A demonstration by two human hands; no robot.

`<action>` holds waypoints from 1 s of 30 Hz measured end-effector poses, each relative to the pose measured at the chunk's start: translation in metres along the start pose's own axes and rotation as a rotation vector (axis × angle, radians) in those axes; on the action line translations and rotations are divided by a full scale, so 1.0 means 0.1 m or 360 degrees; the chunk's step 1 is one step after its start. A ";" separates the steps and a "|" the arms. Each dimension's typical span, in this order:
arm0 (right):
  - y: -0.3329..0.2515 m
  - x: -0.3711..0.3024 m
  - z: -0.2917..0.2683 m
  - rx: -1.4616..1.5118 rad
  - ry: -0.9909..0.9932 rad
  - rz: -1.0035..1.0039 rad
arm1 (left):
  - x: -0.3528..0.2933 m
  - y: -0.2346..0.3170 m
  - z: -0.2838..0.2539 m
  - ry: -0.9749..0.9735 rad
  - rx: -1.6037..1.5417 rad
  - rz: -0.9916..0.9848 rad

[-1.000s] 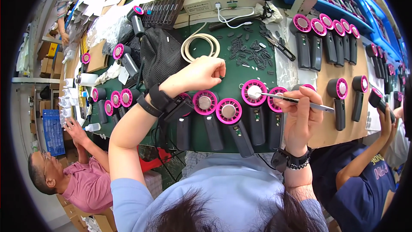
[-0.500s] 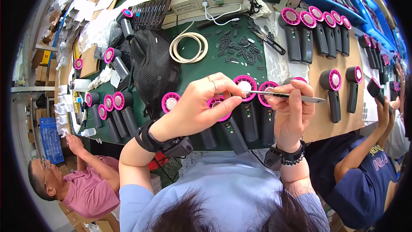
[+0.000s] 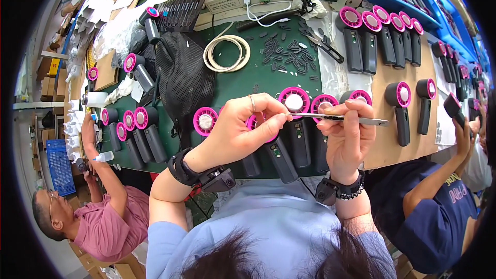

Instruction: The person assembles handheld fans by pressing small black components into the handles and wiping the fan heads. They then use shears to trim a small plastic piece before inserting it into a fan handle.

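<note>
At the near edge of the green mat (image 3: 258,75), the left hand (image 3: 240,129) is closed around a pink-headed fan (image 3: 271,147), its fingers hiding most of the round head so only the dark handle shows clearly. The right hand (image 3: 346,134) pinches metal tweezers (image 3: 343,119) whose tip meets the left fingertips; whatever sits between them is too small to make out. Half a second ago the left hand lay lower and further left over the fan row; it has since lifted rightward to the tweezers, while the right hand has hardly moved.
</note>
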State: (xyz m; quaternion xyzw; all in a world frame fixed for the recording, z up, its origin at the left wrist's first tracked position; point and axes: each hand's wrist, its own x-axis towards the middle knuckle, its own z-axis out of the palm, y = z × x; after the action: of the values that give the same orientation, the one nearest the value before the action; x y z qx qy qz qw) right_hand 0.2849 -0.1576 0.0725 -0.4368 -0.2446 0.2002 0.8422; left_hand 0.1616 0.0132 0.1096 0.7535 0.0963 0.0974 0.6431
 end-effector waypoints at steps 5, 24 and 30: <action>-0.18 0.02 -0.28 -0.0087 0.0106 -0.0120 | -0.02 -0.03 0.03 -0.0003 -0.0207 -0.0203; -0.11 -0.59 -1.22 -0.0999 0.0507 -0.0313 | -0.23 -0.28 0.25 0.0262 -0.0675 -0.0180; -0.05 -0.60 -1.22 -0.0953 0.0550 -0.0344 | -0.26 -0.25 0.25 0.0288 -0.0598 -0.0197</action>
State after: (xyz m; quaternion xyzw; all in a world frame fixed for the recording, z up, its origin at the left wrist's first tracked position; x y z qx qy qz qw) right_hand 0.3085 -0.2710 0.0017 -0.6631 -0.1912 -0.0472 0.7221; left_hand 0.1423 -0.0136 0.0810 0.6011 0.1799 0.1411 0.7657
